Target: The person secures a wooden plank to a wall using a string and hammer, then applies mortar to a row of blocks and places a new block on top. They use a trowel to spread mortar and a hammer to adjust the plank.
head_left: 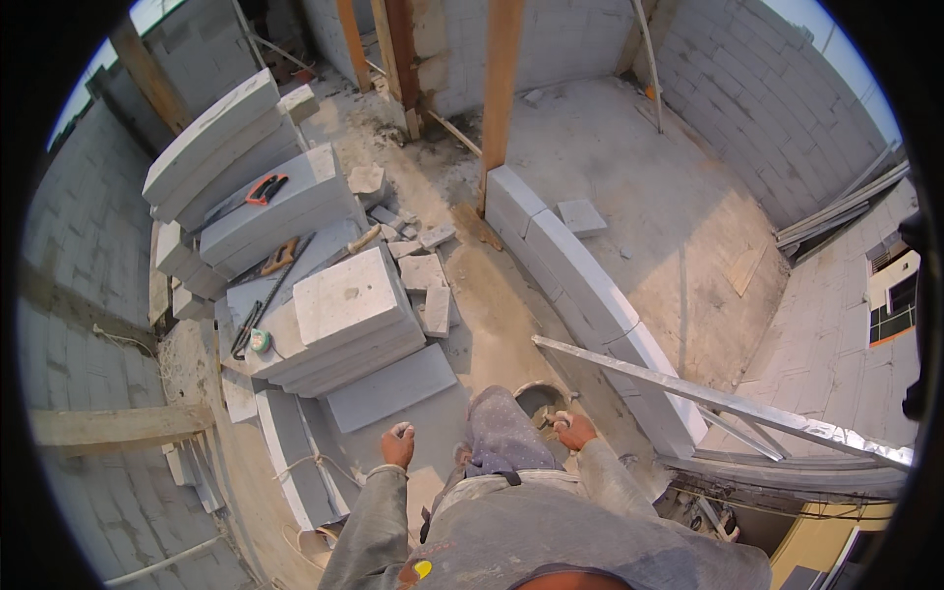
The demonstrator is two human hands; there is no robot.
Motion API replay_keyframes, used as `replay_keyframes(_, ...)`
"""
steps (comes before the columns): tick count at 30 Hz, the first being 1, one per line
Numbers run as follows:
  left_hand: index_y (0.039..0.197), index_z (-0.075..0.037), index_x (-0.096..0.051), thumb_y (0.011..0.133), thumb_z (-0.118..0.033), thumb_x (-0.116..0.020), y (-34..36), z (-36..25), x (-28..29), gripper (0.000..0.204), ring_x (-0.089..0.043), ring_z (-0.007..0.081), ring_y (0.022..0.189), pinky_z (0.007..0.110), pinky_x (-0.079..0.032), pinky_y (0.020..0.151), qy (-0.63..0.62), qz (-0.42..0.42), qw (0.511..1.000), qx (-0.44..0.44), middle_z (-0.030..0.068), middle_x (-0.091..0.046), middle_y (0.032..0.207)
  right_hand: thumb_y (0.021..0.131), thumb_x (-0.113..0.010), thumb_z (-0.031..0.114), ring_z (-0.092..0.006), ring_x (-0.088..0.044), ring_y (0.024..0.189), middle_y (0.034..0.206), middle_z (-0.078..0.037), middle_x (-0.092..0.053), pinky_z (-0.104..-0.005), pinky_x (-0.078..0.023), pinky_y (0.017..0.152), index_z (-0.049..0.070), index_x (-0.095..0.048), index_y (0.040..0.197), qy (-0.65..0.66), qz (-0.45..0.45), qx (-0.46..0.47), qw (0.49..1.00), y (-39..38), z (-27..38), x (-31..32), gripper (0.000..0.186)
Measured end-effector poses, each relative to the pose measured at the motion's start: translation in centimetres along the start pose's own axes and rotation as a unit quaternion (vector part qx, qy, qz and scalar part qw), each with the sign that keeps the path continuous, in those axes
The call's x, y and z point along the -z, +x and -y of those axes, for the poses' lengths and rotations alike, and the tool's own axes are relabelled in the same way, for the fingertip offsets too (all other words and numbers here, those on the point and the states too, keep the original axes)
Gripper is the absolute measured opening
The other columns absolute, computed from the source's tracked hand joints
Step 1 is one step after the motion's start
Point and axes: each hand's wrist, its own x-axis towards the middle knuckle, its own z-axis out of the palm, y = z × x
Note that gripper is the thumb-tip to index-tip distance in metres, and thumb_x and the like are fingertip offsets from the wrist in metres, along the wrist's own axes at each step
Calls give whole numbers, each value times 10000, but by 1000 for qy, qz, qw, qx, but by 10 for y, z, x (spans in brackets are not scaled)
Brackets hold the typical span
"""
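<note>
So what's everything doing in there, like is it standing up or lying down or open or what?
Left hand: curled shut
Right hand: curled, hard to tell if holding something
Round container: open on top, partly hidden
Red-and-black-handled saw: lying down
Wooden-handled saw: lying down
Low block wall: standing
Long bar: slanting across the wall
Block chunks: loose, scattered

Unable to identify anything within left hand (398, 447) or right hand (575, 431) — too small to tell. Cannot trace full rim of round container (541, 384) — partly hidden by leg (503, 421). Cannot follow left-side block wall (84, 221), cut off by dark lens border.
</note>
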Motion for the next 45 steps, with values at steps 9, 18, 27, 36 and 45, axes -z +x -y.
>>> replay_keyframes(9,1003,-115,-804,836,-472,-728,108,-102,-88,402,-745,309,882,417,-560,825,181,165,970,-4,172,-764,908,841,-668,323,-377,-658,1161,1229,-236,-690,-414,-517,1005,31,-667,1293,-52,-10,-15,998,175,41,29,539)
replay_keyframes(18,1131,-66,-715,930,-286,-488,260,-207,-190,374,-671,410,1134,521,-527,959,463,406,785,-69,238,-682,1231,786,-696,481,-365,-653,1178,1268,-218,-674,-451,-521,995,40,-703,1222,-270,211,1,939,364,97,115,621)
replay_keyframes(27,977,-2,-722,828,-285,-649,332,-407,-201,329,-707,425,979,528,-547,835,427,417,781,-186,247,-724,1036,775,-718,256,-312,-729,899,974,-197,-757,-379,-561,805,31,-768,1028,9,289,27,957,379,181,259,342)
replay_keyframes(36,1001,60,-689,735,-341,-759,440,-434,-220,486,-697,326,876,454,-529,761,284,646,699,-116,238,-721,968,874,-709,308,-292,-703,1038,1132,-165,-745,-389,-526,914,99,-747,1179,-75,284,21,956,459,228,304,372)
replay_keyframes(45,1227,-18,-692,882,-259,-708,657,-393,-342,421,-712,313,1032,404,-527,919,205,498,832,-138,173,-742,1146,973,-608,232,-180,-691,742,1010,-120,-704,-306,-577,630,-2,-662,1190,376,-1,-70,924,815,276,296,324)
